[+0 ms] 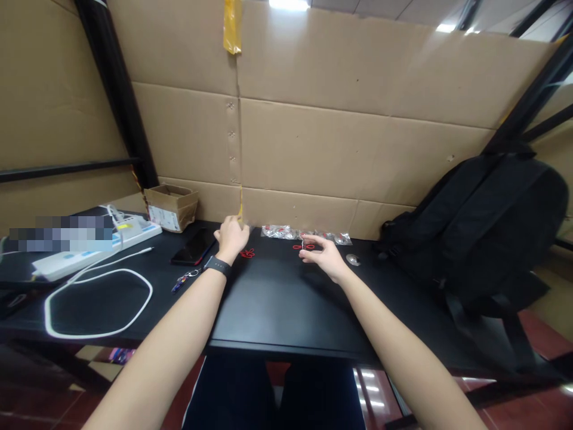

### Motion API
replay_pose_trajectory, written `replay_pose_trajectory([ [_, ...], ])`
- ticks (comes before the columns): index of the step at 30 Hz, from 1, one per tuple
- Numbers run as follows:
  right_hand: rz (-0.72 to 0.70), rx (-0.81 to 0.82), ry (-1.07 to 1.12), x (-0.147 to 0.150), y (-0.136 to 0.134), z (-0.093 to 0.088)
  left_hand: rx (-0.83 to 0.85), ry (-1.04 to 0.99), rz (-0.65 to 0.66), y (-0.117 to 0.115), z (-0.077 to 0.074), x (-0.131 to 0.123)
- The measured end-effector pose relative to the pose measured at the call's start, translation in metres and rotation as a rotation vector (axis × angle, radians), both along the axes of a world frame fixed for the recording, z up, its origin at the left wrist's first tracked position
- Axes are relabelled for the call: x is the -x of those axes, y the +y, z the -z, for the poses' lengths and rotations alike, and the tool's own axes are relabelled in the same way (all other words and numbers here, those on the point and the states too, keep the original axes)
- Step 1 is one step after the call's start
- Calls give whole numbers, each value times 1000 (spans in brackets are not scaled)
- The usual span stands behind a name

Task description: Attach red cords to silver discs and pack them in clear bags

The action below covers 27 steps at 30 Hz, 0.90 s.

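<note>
My right hand [323, 258] is above the table with its thumb and fingers curved together around a small piece with red cord loops [296, 246] sticking out on both sides. My left hand [231, 237], a dark watch on its wrist, reaches palm down toward the back of the table. Its fingertips are hidden, so I cannot see what they touch. Just right of it lies a small heap of red cord [248, 253]. Behind my hands, a row of small clear packets [280, 232] with red bits inside lies along the cardboard. A round, shiny clear piece [353, 260] rests right of my right hand.
On the left are a phone [193, 246], a keyring [185, 278], a small open cardboard box [172, 206], a white power strip [96, 251] and a looped white cable [150, 292]. A black backpack [487, 221] stands on the right. A cardboard wall [313, 143] closes off the back.
</note>
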State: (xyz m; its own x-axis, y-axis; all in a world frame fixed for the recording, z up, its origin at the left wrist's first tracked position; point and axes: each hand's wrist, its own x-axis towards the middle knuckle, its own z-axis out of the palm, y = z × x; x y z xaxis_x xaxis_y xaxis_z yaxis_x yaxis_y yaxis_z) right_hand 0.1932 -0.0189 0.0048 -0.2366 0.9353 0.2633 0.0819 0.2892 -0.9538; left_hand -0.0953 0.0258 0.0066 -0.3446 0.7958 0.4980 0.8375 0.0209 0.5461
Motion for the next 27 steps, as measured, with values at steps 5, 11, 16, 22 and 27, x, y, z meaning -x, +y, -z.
replay_pose_trajectory([
  [5,46,-63,-17,-14,9,-4,-327,6,230,-23,-23,-9],
  [11,193,-92,-46,-51,25,-3,-128,-67,877,-43,-20,-48],
  [16,247,-115,-85,-64,26,-8,115,125,1164,-48,2,-77],
  [22,164,-158,-239,-62,21,-13,101,236,1162,-50,8,-84],
  [27,88,-199,-532,-60,17,-15,96,395,1060,-42,18,-84],
])
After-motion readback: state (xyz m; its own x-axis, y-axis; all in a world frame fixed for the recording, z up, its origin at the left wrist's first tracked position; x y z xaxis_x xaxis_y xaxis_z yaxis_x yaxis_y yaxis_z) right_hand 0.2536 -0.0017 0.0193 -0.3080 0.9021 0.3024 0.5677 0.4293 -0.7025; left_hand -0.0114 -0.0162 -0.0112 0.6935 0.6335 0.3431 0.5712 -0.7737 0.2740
